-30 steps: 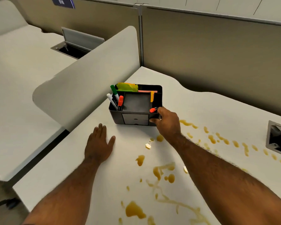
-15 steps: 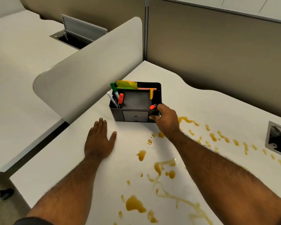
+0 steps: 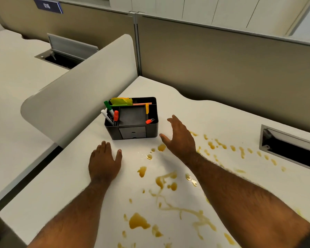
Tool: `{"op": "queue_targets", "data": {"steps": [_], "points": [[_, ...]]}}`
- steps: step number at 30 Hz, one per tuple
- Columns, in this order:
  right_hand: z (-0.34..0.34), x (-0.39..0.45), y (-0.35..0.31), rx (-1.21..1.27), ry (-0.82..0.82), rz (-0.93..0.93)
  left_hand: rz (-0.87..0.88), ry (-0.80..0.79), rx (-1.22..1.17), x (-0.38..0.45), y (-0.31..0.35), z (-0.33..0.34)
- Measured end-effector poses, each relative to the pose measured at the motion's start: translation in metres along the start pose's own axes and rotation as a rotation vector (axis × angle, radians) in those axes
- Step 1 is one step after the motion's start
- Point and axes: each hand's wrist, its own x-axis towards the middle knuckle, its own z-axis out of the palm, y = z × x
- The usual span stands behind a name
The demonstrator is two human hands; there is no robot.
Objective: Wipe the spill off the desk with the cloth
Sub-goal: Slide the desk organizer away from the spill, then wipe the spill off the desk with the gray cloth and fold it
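Left hand [image 3: 104,162]: flat on the table [image 3: 64,176], palm down, fingers together and thumb out, holding nothing; near the left edge, just in front of the organizer.
Right hand [image 3: 180,138]: raised just right of the organizer, fingers spread apart, empty, not touching it.
Organizer [image 3: 132,119]: black box toward the far left corner of the table, close beside the divider panel [image 3: 79,86]; markers [image 3: 111,113] standing in its left compartment, yellow-green paper at its back.
Spill [image 3: 161,183]: amber puddles, drops and streaks across the middle of the table, running to the near edge and out toward the right edge; nearest drops just in front of the organizer's right corner.
Cable hatch [image 3: 290,147]: set into the table at the right edge.
Cloth: not in view.
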Motion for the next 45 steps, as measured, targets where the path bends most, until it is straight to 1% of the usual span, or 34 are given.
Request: {"op": "queue_targets", "data": {"steps": [2,4,10,14,16,22,26,27,29,36,41,45], "points": [[-0.013,-0.012,0.005,-0.035,0.016,-0.013,0.083,0.089,-0.002,-0.009,0.020,-0.009],[-0.028,-0.025,0.013,-0.069,0.039,-0.013,0.167,0.132,-0.024,-0.016,0.042,-0.017],[-0.073,-0.061,0.048,-0.143,0.120,0.037,0.366,0.152,-0.089,-0.032,0.105,-0.027],[-0.104,-0.089,0.081,-0.190,0.143,0.134,0.501,0.154,-0.127,-0.043,0.152,-0.028],[-0.122,-0.107,0.099,-0.212,0.160,0.192,0.573,0.122,-0.128,-0.051,0.179,-0.027],[-0.173,-0.159,0.151,-0.306,0.235,0.339,0.707,-0.095,-0.042,-0.072,0.249,-0.012],[-0.199,-0.187,0.181,-0.349,0.252,0.445,0.793,-0.129,-0.022,-0.087,0.288,-0.008],[-0.212,-0.206,0.197,-0.351,0.279,0.497,0.842,-0.142,-0.015,-0.100,0.312,-0.008],[-0.220,-0.214,0.205,-0.355,0.283,0.523,0.859,-0.158,-0.021,-0.105,0.325,-0.007],[-0.257,-0.265,0.242,-0.372,0.333,0.655,1.017,-0.187,-0.031,-0.145,0.401,-0.006],[-0.270,-0.296,0.268,-0.356,0.335,0.737,1.121,-0.267,-0.006,-0.175,0.437,0.004],[-0.279,-0.311,0.289,-0.349,0.302,0.809,1.186,-0.341,0.009,-0.190,0.462,0.015]]}}
